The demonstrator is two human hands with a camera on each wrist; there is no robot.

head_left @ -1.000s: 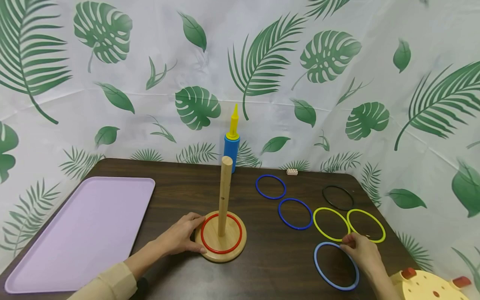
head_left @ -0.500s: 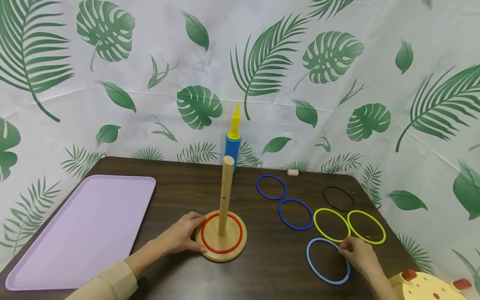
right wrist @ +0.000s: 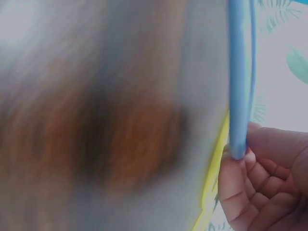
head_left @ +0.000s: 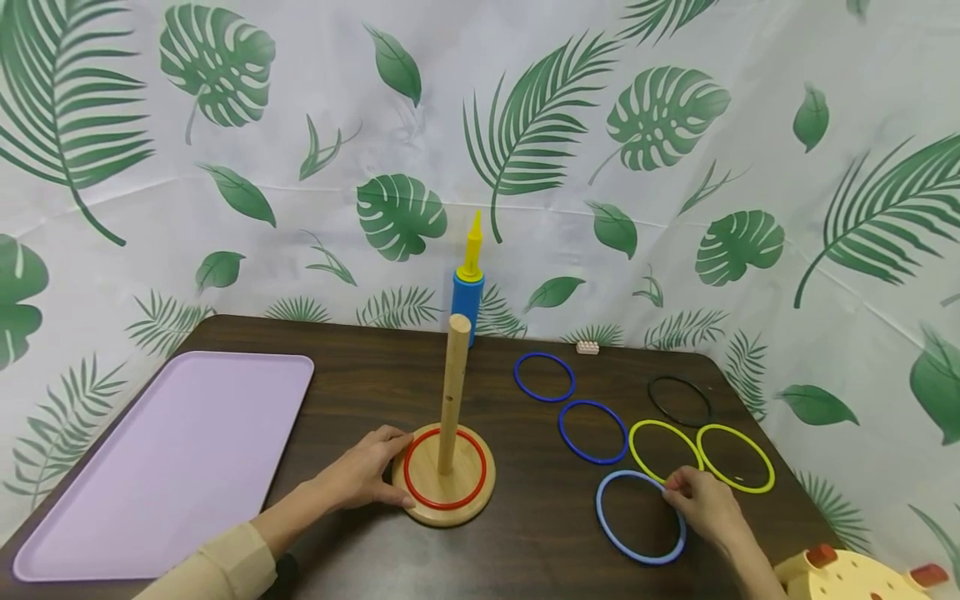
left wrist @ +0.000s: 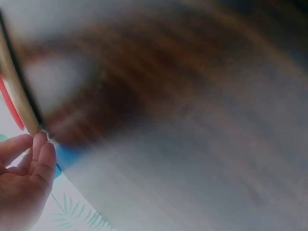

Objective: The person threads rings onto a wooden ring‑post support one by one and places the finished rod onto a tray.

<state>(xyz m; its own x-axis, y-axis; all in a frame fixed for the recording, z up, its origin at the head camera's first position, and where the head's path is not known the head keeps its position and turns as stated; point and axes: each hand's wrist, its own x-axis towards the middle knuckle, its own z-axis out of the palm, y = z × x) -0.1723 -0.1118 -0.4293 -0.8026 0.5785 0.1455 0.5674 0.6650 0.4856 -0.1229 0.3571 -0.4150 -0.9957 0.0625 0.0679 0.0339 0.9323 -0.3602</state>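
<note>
So the light blue ring [right wrist: 238, 77] is over the dark table [head_left: 525, 554], to the right of the wooden stand [head_left: 453, 392], with the right hand [head_left: 707, 505] pinching its edge, thumb and finger clamped on it. Can't tell if it's slightly lifted. The left hand [head_left: 366, 470] rests on the stand's base, thumb and fingers spread apart along the rim. There's 1 red ring [head_left: 444, 507] around the upright pole, lying on the base. The 2 yellow rings [right wrist: 215, 154] sit right behind the right hand, which blocks a bit of them. Past those there's 1 black ring [head_left: 648, 388], plus 2 dark blue rings [head_left: 600, 462] further left. The pole partly hides a blue-and-yellow pump [head_left: 468, 293]. Further out: lilac tray [head_left: 180, 450] left, tiny pink brick [head_left: 587, 347] at the back, cream pegged thing [head_left: 843, 577] bottom right, leafy curtain [head_left: 540, 100] behind.
</note>
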